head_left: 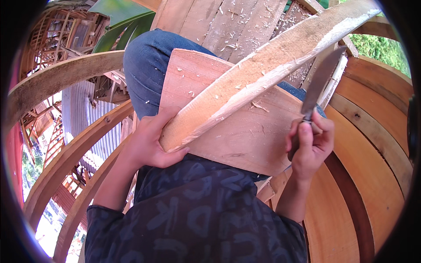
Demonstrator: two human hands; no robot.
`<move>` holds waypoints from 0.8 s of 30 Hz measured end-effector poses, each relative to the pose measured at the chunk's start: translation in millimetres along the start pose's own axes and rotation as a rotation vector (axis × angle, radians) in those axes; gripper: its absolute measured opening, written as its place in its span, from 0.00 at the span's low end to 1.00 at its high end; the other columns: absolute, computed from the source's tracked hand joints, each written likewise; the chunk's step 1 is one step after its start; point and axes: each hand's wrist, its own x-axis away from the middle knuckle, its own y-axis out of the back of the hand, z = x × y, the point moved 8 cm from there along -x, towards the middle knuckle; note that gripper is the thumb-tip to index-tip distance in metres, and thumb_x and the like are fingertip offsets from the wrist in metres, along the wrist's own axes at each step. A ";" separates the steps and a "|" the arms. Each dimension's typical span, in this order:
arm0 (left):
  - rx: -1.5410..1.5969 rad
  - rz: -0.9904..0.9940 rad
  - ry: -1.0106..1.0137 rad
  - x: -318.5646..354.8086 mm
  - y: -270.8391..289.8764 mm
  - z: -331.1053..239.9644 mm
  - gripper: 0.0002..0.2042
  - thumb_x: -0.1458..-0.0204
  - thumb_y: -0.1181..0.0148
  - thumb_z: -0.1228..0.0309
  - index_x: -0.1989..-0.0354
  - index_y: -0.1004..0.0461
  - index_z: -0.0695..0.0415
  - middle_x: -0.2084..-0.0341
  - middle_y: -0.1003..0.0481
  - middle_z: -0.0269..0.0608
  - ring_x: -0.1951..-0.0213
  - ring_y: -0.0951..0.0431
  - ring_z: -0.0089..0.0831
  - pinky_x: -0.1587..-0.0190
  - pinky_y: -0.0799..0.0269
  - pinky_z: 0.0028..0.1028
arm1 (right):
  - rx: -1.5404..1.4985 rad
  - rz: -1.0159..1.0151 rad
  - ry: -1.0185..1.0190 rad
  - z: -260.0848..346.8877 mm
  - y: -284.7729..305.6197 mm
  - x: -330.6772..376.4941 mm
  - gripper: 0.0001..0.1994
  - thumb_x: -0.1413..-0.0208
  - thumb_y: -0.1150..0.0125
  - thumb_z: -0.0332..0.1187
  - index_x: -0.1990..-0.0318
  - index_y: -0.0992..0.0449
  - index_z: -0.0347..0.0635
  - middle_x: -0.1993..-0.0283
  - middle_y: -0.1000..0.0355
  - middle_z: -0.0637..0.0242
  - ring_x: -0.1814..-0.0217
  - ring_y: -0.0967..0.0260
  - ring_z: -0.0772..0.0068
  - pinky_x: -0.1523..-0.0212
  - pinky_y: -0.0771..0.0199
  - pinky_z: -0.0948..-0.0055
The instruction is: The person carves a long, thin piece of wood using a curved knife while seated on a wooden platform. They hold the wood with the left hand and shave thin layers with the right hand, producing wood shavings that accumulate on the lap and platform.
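The left hand (147,144) is closed around the near, lower end of a long pale wooden plank with a freshly shaved white edge (263,74); the fingers wrap under the end and the thumb lies on the side. This plank runs diagonally, from the hand at lower left up to the top right of the view. It rests on a wide reddish-brown flat board (228,131), which lies across the person's lap, over the knee in blue jeans (147,70).

The right hand (311,144) is shut in a full fist around the dark handle of a long knife w/ a grey metal blade (320,81). The blade points up and away and stands just beside the far part of the plank; I cannot tell if the edge touches the wood.

Handling, as I judge it: the plank looks stiff and fairly light for its length, dry and rough, so not slippery, but the shaved edge can give splinters. Being long, it may swing if held only at one end, so a hold at the near end plus support from the board seems good. The knife wants a firm hold on the handle only, blade away from the body.

Small pale shavings (258,106) lie on the board & the plank. Curved wooden ribs (61,79) stand around.
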 end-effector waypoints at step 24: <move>0.013 0.015 0.018 0.2 0.4 -1.1 0.32 0.65 0.30 0.68 0.48 0.33 0.63 0.64 0.24 0.52 0.62 0.19 0.47 0.60 0.26 0.33 | 0.548 0.522 0.164 -14.1 -62.6 21.0 0.12 0.48 0.34 0.22 0.55 0.22 0.35 0.60 0.22 0.56 0.68 0.23 0.74 0.65 0.25 0.78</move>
